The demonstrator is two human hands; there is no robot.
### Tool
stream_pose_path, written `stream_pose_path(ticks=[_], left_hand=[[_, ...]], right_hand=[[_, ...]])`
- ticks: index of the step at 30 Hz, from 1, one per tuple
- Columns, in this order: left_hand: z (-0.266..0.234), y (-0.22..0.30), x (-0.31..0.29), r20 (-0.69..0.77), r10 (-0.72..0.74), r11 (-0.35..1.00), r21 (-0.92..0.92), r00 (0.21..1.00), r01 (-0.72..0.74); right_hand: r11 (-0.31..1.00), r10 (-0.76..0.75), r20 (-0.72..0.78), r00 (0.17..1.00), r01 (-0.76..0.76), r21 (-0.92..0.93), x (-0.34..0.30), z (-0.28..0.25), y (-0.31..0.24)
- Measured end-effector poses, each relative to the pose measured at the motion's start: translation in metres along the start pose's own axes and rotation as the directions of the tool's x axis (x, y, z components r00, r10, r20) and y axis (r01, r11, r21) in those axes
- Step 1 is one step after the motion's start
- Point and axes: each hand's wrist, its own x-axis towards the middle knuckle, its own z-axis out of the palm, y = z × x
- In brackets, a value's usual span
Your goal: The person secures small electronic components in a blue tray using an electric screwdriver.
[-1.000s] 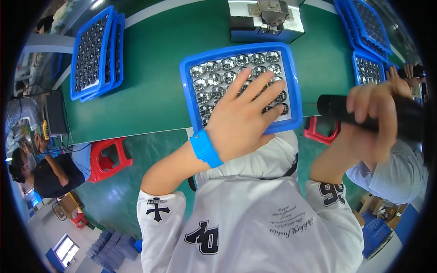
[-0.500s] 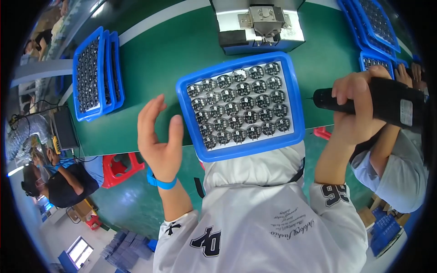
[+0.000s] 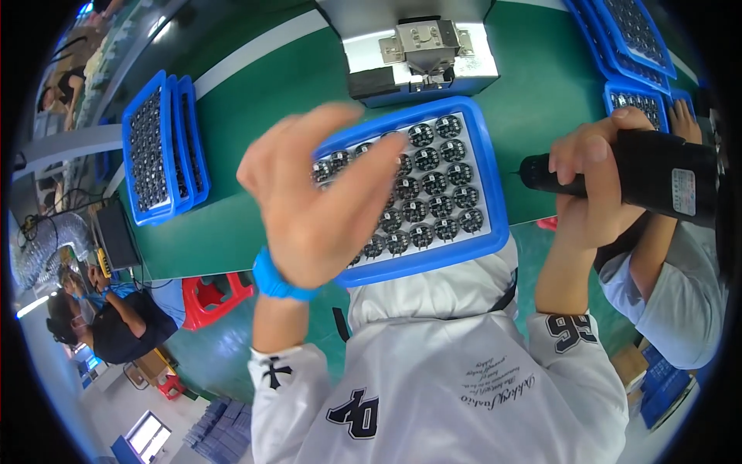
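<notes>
A blue tray [image 3: 501, 193] lies on the green table in front of me. It holds rows of small round black circuit boards [image 3: 434, 183] on a white liner. My left hand [image 3: 317, 193] hovers over the tray's left part, its thumb and fingers apart and slightly blurred. I see nothing between them; several boards are hidden beneath this hand. Right of the tray, my right hand [image 3: 595, 182] is wrapped round a black electric screwdriver [image 3: 657, 176]. Its thin tip points left toward the tray's edge, without touching it.
A metal fixture [image 3: 429, 48] on a box stands behind the tray. Stacked blue trays of boards [image 3: 151, 155] are at the left, and more trays [image 3: 630, 35] at the far right. Co-workers sit on both sides; a red stool [image 3: 210, 300] is at lower left.
My left hand has moved right and up from beside the tray to over it. The right hand keeps hold of the screwdriver, and the view has shifted slightly.
</notes>
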Motion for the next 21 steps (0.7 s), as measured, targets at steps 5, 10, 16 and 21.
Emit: stream_pose_path(ticks=[5, 10, 16, 21], left_hand=[[0.039, -0.001, 0.052, 0.057, 0.496, 0.866, 0.037, 0.867, -0.498], [0.055, -0.002, 0.077, 0.206, 0.647, 0.75, 0.004, 0.734, -0.662], [0.066, -0.004, 0.087, 0.233, 0.689, 0.715, -0.06, 0.687, -0.697], [0.069, -0.008, 0.092, 0.291, 0.748, 0.644, -0.097, 0.597, -0.759]], right_hand=[[0.999, 0.023, -0.054, 0.998, -0.026, -0.044, -0.003, 0.0, 0.001], [0.999, 0.026, -0.035, 0.999, -0.027, -0.03, 0.0, -0.002, 0.001], [0.978, -0.022, -0.125, 0.992, 0.047, 0.202, 0.001, -0.006, 0.011], [0.98, -0.057, -0.13, 0.99, 0.08, 0.183, 0.0, -0.011, 0.013]])
